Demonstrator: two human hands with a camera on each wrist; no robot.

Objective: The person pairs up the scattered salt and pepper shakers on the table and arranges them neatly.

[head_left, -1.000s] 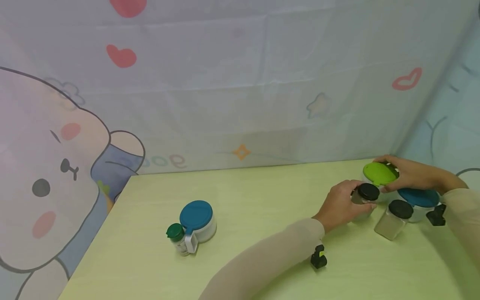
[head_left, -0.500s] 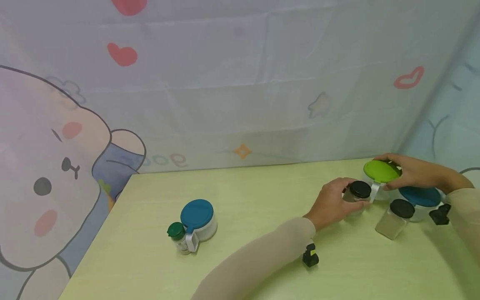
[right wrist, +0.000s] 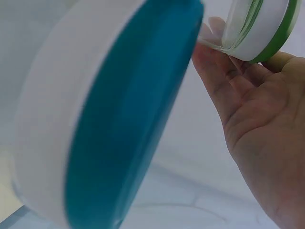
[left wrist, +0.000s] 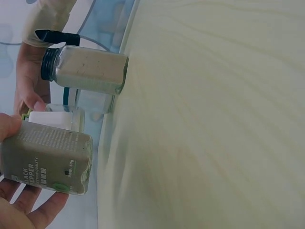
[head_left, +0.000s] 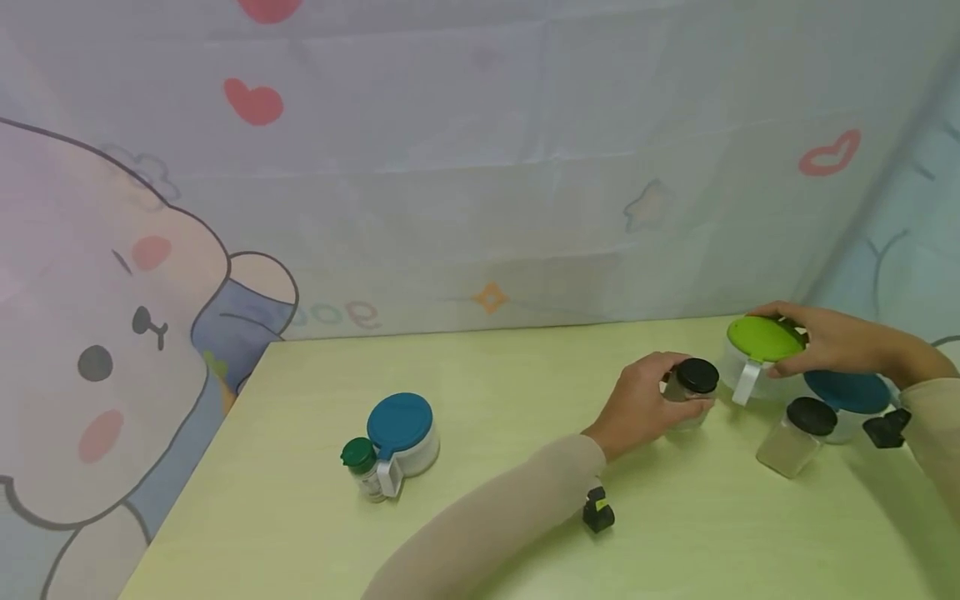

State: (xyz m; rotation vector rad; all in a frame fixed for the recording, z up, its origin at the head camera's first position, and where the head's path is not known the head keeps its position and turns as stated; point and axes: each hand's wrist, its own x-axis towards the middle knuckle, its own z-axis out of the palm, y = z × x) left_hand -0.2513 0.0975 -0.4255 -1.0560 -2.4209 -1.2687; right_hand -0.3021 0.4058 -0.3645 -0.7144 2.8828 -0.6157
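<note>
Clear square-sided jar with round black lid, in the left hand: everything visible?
The clear, square-sided jar, glass or plastic, wears a round black lid. Its body looks grey-brown, with pale print including "PEPPER" and a green oval mark near the base. Roughly upright, it is gripped between the thumb and fingers of the left hand, base apparently raised off the yellow-green table.

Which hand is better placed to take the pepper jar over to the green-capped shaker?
Probably the left hand: it grips the pepper jar and is nearer the green-capped shaker, while the right hand holds the green-lidded pot.
</note>
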